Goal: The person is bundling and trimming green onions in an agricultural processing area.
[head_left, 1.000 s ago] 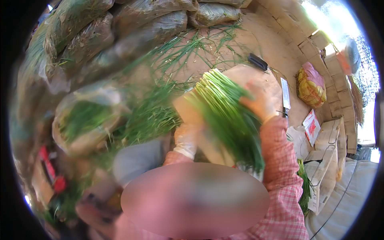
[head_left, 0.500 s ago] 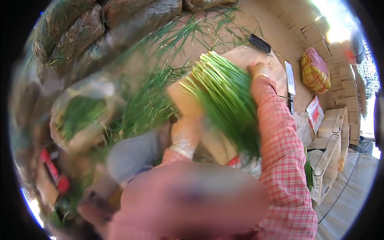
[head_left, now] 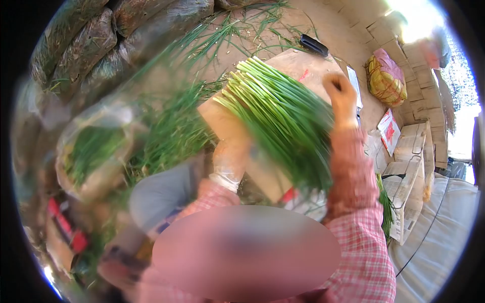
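A thick bundle of green chives [head_left: 283,106], pale at the cut ends, lies across a wooden board [head_left: 298,65]. My left hand [head_left: 233,149], with a whitish covering at the wrist, grips the bundle's near left side; its fingertips are hidden behind the stems. My right hand [head_left: 341,93] is raised off the bundle at the board's right edge, fingers curled round a dark gap with nothing visible in them, slightly blurred. Just beyond it lies a knife [head_left: 353,81], partly covered by the hand. A black, block-like object [head_left: 313,45] rests at the board's far corner.
Loose green leaves [head_left: 177,126] litter the floor on the left, around an open plastic bag of greens [head_left: 93,151]. Stuffed plastic sacks [head_left: 86,45] are piled at the upper left. A yellow-and-pink bundle [head_left: 386,78] and a pale crate [head_left: 409,151] stand to the right.
My right hand has come off the bundle and moved right, towards the knife, its fingers curled. My left hand stays at the bundle. The whole view has shifted slightly.
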`<act>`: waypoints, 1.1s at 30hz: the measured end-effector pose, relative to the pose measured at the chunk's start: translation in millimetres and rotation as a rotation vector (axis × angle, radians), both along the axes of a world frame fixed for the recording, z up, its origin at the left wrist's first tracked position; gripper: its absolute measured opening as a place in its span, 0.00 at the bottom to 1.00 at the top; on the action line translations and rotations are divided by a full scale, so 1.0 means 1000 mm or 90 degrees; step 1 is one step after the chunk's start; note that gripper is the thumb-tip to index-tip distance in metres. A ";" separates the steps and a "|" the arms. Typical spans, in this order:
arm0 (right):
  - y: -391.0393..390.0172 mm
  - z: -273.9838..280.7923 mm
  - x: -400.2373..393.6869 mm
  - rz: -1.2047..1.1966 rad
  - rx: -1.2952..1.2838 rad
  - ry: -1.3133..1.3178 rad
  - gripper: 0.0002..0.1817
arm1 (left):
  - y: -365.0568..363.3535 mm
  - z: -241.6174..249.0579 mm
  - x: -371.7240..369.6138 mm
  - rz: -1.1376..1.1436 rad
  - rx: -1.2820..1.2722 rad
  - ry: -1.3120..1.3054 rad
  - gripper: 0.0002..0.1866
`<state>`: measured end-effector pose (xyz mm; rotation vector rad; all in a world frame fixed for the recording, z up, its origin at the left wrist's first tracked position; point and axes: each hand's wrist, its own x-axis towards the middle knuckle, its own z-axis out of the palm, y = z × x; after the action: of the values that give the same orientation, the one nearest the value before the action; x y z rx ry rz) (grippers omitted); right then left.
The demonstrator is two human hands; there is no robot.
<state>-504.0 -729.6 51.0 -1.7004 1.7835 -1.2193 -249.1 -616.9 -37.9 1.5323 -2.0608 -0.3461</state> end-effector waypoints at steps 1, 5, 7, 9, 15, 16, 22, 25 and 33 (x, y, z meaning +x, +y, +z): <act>0.030 0.011 0.008 0.026 -0.019 0.014 0.04 | -0.004 0.003 -0.002 -0.008 0.011 -0.011 0.06; 0.101 0.016 0.035 0.243 -0.046 0.232 0.06 | -0.012 0.028 -0.011 0.030 0.090 -0.077 0.07; 0.106 0.007 0.048 0.278 -0.108 0.338 0.07 | -0.013 0.033 -0.017 0.054 -0.013 0.103 0.07; 0.105 -0.004 0.053 0.259 -0.129 0.422 0.10 | -0.013 0.035 -0.022 0.071 -0.033 0.229 0.07; 0.101 -0.005 0.076 0.184 -0.072 0.534 0.17 | -0.029 0.003 -0.025 0.132 0.063 0.416 0.09; 0.100 -0.006 0.078 0.178 -0.051 0.554 0.17 | -0.030 0.002 -0.027 0.132 0.081 0.430 0.09; 0.086 -0.029 0.075 0.113 -0.070 0.609 0.09 | -0.028 0.015 -0.035 0.134 0.134 0.515 0.10; 0.079 -0.037 0.066 0.117 -0.087 0.477 0.05 | -0.030 0.010 -0.036 0.137 0.151 0.529 0.11; 0.067 -0.025 0.049 0.183 0.098 0.065 0.03 | -0.045 0.013 -0.042 0.199 0.446 0.934 0.10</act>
<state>-455.3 -662.9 25.9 -1.8780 1.5728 -0.8668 -290.9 -661.5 -24.9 1.1773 -0.5292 -1.5786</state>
